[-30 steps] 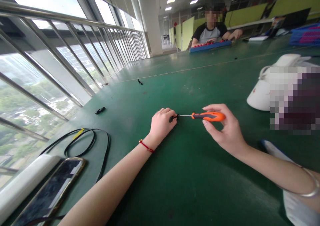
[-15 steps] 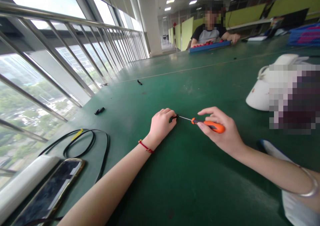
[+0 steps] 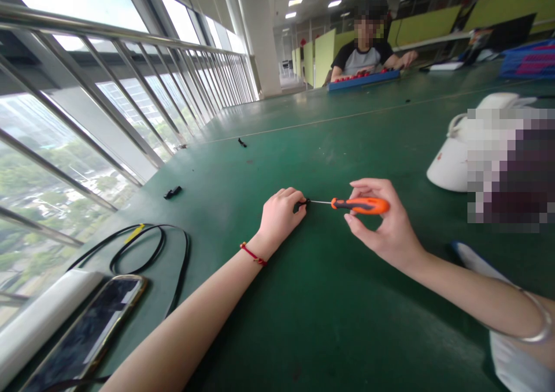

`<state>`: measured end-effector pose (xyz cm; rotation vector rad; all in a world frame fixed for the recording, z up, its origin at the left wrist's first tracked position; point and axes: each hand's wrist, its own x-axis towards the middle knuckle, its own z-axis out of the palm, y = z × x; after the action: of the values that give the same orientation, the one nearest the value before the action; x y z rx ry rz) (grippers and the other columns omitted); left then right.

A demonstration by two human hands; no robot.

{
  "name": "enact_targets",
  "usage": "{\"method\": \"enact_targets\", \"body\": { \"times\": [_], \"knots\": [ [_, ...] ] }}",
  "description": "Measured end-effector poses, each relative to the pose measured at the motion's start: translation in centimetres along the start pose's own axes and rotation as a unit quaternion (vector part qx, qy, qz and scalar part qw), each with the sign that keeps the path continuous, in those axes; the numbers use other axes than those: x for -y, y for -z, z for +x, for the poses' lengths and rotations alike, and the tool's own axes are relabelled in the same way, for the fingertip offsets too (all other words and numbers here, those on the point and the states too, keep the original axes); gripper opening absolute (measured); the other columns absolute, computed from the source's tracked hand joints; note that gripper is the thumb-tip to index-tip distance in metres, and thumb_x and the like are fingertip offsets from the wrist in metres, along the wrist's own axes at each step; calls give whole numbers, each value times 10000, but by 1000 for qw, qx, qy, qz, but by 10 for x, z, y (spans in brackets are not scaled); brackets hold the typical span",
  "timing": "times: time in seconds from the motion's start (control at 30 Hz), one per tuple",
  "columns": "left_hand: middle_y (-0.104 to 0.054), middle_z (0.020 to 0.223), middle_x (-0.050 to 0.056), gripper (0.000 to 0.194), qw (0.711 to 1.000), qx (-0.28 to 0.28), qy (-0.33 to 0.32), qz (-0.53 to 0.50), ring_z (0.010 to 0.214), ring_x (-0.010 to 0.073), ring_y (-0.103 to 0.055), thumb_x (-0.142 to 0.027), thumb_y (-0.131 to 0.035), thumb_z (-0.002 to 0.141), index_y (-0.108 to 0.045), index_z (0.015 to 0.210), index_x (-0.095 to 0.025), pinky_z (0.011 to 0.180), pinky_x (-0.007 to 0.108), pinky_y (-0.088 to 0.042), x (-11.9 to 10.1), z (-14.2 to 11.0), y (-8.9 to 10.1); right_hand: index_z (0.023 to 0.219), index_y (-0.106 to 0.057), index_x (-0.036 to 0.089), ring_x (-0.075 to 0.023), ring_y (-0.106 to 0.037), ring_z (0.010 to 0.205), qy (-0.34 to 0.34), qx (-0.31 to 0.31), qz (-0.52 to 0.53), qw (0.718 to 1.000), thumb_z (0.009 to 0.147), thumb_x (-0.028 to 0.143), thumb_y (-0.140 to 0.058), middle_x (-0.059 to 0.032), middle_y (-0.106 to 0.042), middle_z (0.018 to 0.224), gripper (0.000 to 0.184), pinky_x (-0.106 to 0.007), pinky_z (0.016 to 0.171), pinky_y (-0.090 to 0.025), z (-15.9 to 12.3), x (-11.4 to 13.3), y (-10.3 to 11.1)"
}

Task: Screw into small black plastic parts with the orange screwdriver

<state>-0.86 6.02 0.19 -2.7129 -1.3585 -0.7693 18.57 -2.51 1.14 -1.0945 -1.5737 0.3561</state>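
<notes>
My left hand [image 3: 281,211], with a red cord bracelet at its wrist, is closed and pinches a small black part [image 3: 300,205] against the table. Most of that part is hidden by the fingers. A screwdriver [image 3: 362,206] with an orange and black handle lies nearly level, its thin metal shaft reaching left to the black part. Around the handle's rear end is my right hand [image 3: 392,224]. Its fingers sit behind the handle, which leans against them, while the thumb is spread away below it. Whether the tip sits in a screw is too small to tell.
On the green table [image 3: 260,322] a phone [image 3: 87,340], a long white box [image 3: 47,317] and a looped black cable [image 3: 186,253] lie left. Small black pieces [image 3: 173,192] are farther off. A white cap [image 3: 451,161] stands right. Across sits a person [image 3: 362,59] behind a blue tray [image 3: 364,81].
My right thumb has come off the screwdriver handle and dropped below it. The handle's rear end has risen, so the shaft lies more level. My left hand stays in place.
</notes>
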Motion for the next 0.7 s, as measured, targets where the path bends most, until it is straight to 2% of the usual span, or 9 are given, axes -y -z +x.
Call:
{"method": "enact_targets", "body": {
  "times": [0.1,0.17,0.23,0.3,0.4,0.47,0.6,0.7],
  "knots": [
    [-674,912,4,93,1000,0,2,-2,870,172,-599,-174,-543,801,-625,825,-212,750,284,-473,0,0,0,980,-546,221,-142,-577,628,-35,56,-12,998,803,299,-606,14,-571,694,202,-276,641,-482,1,0,0],
    [-674,908,2,92,1000,-1,1,0,870,172,-599,-173,-546,799,-626,824,-212,750,282,-472,0,0,-1,913,-564,220,-142,-592,651,-33,47,-24,998,821,296,-586,1,-601,722,122,-268,641,-478,1,0,0],
    [-673,906,0,91,1000,-2,1,1,866,172,-598,-173,-548,799,-626,822,-214,745,280,-472,0,0,-1,974,-552,221,-150,-608,738,-7,4,-14,1000,795,247,-602,-19,-614,835,188,-260,661,-485,2,-1,-1],
    [-675,909,-2,94,1000,-4,3,0,864,171,-598,-171,-548,798,-628,821,-216,743,278,-470,0,0,0,1051,-522,220,-148,-596,741,7,0,1,1000,766,217,-615,-13,-589,841,300,-262,670,-490,2,-2,-1],
    [-678,917,-1,97,1000,-3,11,-6,871,172,-602,-172,-550,798,-631,826,-216,752,281,-471,-1,0,0,974,-561,215,-140,-566,648,-21,90,-17,996,803,266,-581,4,-591,736,180,-272,638,-473,1,-2,-1],
    [-682,915,-2,91,1000,-3,23,-16,876,175,-607,-181,-556,800,-635,831,-216,754,285,-474,-1,0,1,877,-593,210,-140,-568,632,-40,121,-35,991,840,302,-538,-8,-632,730,114,-273,623,-457,0,-2,1],
    [-695,901,-5,83,997,-15,59,-44,880,181,-621,-204,-570,807,-645,839,-217,755,292,-477,-1,1,1,899,-594,203,-135,-596,641,-57,59,-11,997,847,310,-530,-18,-666,785,135,-260,616,-454,1,-3,3],
    [-705,876,-7,90,994,-26,86,-67,851,183,-631,-221,-575,813,-658,847,-217,758,305,-480,2,2,0,926,-586,203,-147,-622,700,-98,83,-15,992,832,301,-547,-30,-680,858,142,-256,625,-457,4,-7,1]
  ]
}}
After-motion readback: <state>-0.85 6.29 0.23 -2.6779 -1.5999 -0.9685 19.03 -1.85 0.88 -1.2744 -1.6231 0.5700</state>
